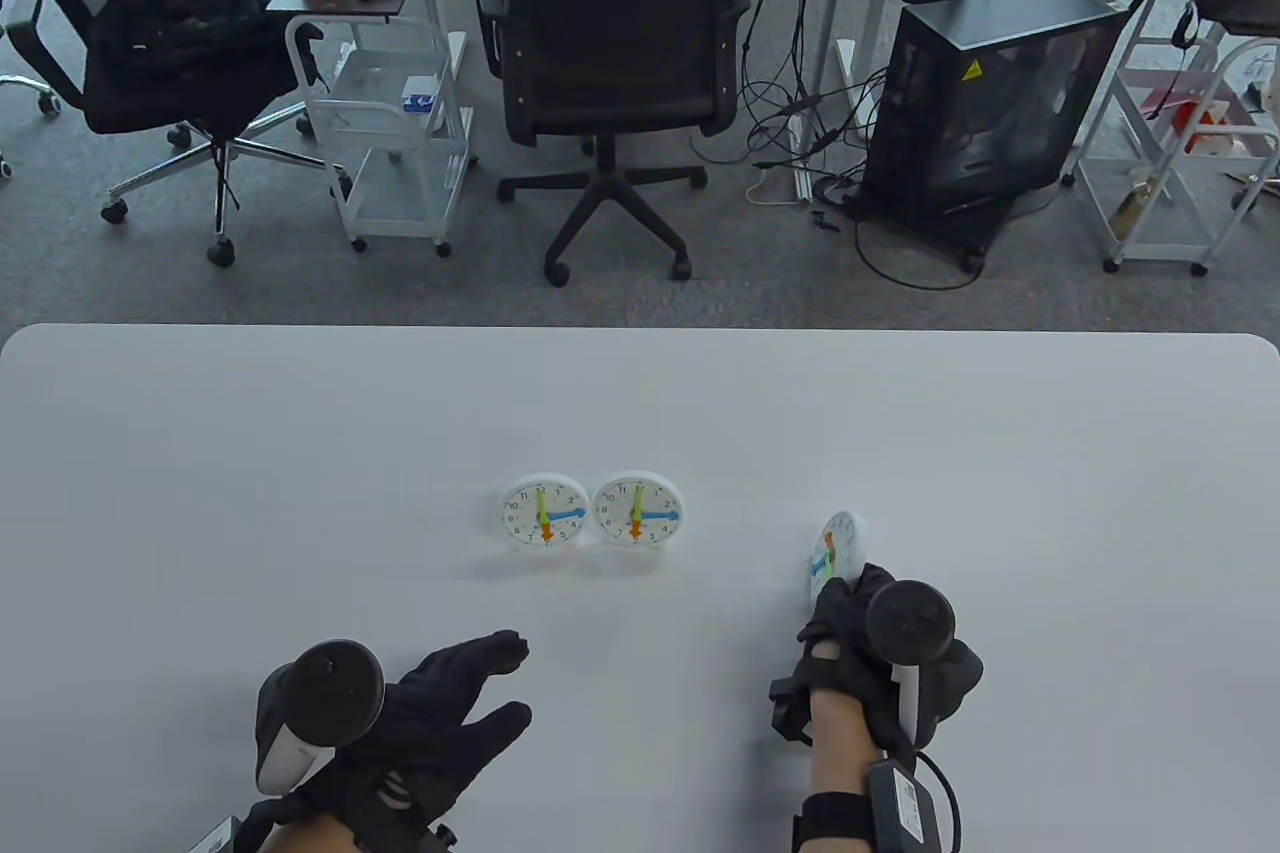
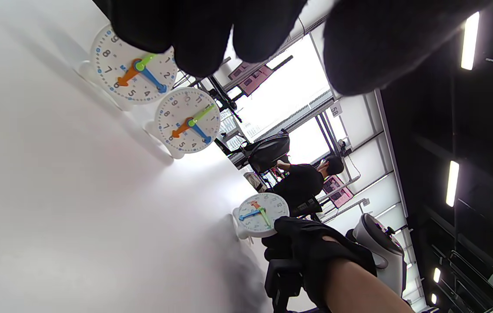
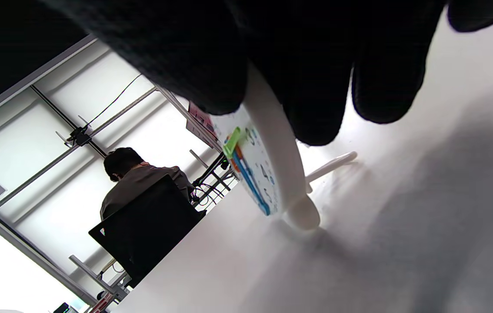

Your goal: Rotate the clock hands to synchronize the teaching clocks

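Two white teaching clocks stand side by side mid-table, the left clock (image 1: 545, 511) and the middle clock (image 1: 638, 509). Each shows green, blue and orange hands. They also show in the left wrist view, the left clock (image 2: 133, 65) and the middle clock (image 2: 188, 121). A third clock (image 1: 833, 554) stands to the right, turned edge-on toward the left. My right hand (image 1: 858, 605) grips its rim from behind; the right wrist view shows the fingers (image 3: 316, 87) wrapped over the rim of this clock (image 3: 272, 165). My left hand (image 1: 470, 693) lies open on the table, fingers spread, touching nothing.
The white table (image 1: 300, 453) reaches across the view. Beyond its far edge stand office chairs (image 1: 610, 43), a white cart (image 1: 390, 123) and a black computer case (image 1: 985, 93).
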`<state>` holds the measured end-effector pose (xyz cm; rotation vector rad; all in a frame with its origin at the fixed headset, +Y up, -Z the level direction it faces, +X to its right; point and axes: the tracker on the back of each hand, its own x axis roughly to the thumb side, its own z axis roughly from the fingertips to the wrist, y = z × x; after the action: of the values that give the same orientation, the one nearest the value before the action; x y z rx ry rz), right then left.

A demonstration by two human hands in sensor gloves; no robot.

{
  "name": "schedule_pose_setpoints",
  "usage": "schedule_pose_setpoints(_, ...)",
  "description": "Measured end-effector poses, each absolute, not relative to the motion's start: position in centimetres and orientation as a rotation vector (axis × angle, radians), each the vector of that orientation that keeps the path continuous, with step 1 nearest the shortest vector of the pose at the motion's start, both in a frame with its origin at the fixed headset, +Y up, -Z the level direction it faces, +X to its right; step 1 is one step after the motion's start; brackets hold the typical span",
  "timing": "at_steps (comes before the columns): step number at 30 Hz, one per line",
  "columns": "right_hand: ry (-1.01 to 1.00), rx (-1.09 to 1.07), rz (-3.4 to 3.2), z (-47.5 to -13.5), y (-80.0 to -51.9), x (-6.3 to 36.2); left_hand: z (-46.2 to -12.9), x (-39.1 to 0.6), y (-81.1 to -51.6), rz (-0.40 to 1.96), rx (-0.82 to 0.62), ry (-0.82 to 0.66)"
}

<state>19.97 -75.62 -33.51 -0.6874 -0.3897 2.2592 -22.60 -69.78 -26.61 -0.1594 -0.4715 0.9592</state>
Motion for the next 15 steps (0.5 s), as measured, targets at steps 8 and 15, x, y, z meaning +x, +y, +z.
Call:
schedule_pose_setpoints(8, -0.423, -0.675, 2.281, -33.3, -75.3, 20.4, -26.6, -22.7, -69.9, 0.95, -0.155, -0.476)
schedule_pose_setpoints(15, -0.463, -0.487, 2.225, -33.2, -73.1, 18.4, -26.6, -23.0, -70.0, 0.965, -0.161, -0.46)
